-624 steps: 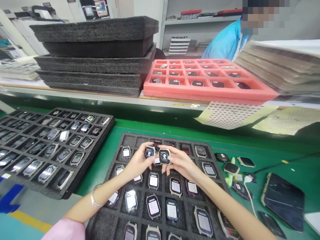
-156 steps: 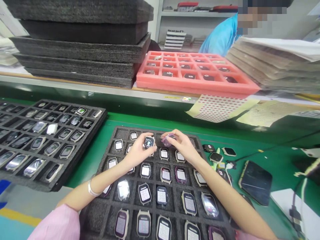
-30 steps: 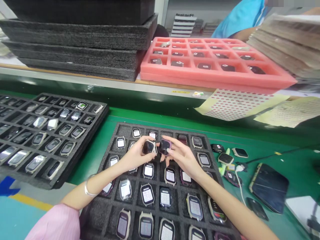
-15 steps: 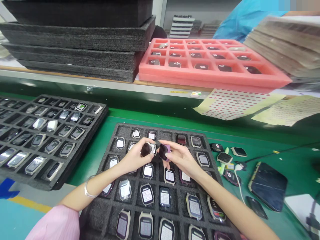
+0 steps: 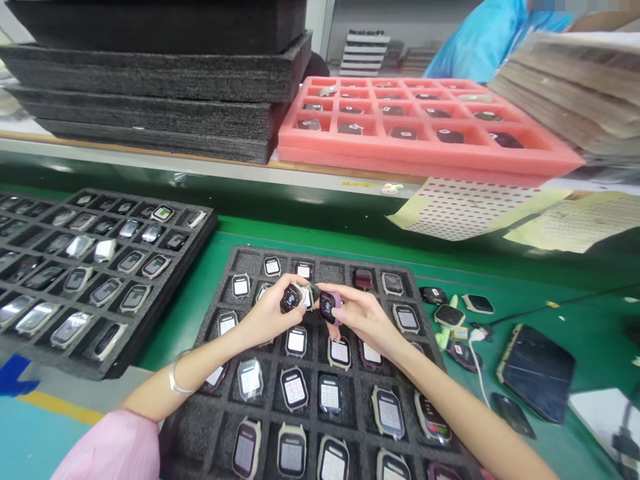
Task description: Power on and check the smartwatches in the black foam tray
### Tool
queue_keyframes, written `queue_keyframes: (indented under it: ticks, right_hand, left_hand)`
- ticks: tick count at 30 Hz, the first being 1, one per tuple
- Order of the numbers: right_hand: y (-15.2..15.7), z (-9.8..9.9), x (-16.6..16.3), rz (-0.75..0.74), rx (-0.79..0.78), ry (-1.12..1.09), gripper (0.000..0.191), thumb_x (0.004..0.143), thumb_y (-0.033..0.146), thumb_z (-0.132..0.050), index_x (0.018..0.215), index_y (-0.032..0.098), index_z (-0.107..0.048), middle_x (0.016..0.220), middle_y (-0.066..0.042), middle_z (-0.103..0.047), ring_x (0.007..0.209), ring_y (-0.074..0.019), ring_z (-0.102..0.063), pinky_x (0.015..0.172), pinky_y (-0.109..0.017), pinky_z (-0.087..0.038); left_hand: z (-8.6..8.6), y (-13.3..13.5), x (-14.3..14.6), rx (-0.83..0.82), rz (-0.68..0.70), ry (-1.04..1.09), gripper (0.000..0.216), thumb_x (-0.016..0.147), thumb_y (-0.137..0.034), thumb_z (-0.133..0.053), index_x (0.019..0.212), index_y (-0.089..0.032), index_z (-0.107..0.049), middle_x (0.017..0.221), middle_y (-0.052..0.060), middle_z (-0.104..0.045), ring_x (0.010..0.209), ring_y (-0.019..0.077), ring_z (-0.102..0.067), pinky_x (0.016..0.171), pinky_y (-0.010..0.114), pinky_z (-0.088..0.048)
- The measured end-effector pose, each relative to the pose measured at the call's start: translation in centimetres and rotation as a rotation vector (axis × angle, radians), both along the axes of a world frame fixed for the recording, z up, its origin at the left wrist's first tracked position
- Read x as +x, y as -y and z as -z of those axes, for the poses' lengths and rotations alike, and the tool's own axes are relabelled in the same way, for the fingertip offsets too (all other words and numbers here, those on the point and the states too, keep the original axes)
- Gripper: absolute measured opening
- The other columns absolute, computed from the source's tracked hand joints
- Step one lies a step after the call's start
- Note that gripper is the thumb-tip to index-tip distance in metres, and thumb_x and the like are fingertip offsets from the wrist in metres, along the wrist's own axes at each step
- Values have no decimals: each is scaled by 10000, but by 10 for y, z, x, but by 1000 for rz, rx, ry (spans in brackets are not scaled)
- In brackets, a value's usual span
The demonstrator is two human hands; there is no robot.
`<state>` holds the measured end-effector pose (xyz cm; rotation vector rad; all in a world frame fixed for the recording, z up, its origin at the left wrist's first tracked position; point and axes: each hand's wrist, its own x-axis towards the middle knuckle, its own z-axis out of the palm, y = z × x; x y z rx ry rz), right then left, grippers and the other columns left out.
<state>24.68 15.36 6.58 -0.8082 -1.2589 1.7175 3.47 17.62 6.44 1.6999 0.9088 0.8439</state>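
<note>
Pinched in my left hand (image 5: 278, 307) is a smartwatch with a light case (image 5: 291, 298), its dark screen lit with a small figure. My right hand (image 5: 357, 308) grips a purple smartwatch (image 5: 329, 304), also lit on a dark screen. The two watches are side by side, a little apart, over a dark grey foam tray (image 5: 195, 427). Below them, many watch bodies sit in the tray's pockets, most with white list screens, such as the beige watch (image 5: 339, 351) under my right fingers.
A second foam tray (image 5: 173, 313) of watches lies at the left. On the right are loose watches (image 5: 449, 315), a white cable (image 5: 479, 373) and a dark phone-like device (image 5: 537, 373). The shelf holds black foam stacks (image 5: 165, 80) and a pink foam tray (image 5: 420, 157). Behind is a person's blue sleeve (image 5: 475, 40).
The screens of both held watches have gone from blank dark to showing lit graphics. My hands have barely moved. The blue-sleeved person behind has shifted slightly.
</note>
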Motion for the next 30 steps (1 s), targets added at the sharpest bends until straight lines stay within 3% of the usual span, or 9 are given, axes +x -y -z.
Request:
queue_keyframes:
  ticks: [7, 30]
  right_hand:
    - [-2, 2, 2, -30, 7, 41, 365, 853, 225, -655, 1213, 185, -613, 698, -25, -663, 520, -143, -628, 515, -259, -511]
    - [-1, 4, 4, -29, 17, 83, 425, 848, 254, -667, 1255, 166, -586, 696, -27, -667, 540, -157, -634, 543, -285, -516]
  left_hand:
    - [-4, 1, -1, 14, 34, -45, 300, 775, -98, -514, 1061, -186, -492, 936, 13, -572, 873, 168, -556, 802, 265, -423]
    - [-4, 1, -1, 27, 27, -27, 285, 803, -120, -515, 1080, -184, -485, 984, 29, -584, 904, 176, -560, 819, 279, -425]
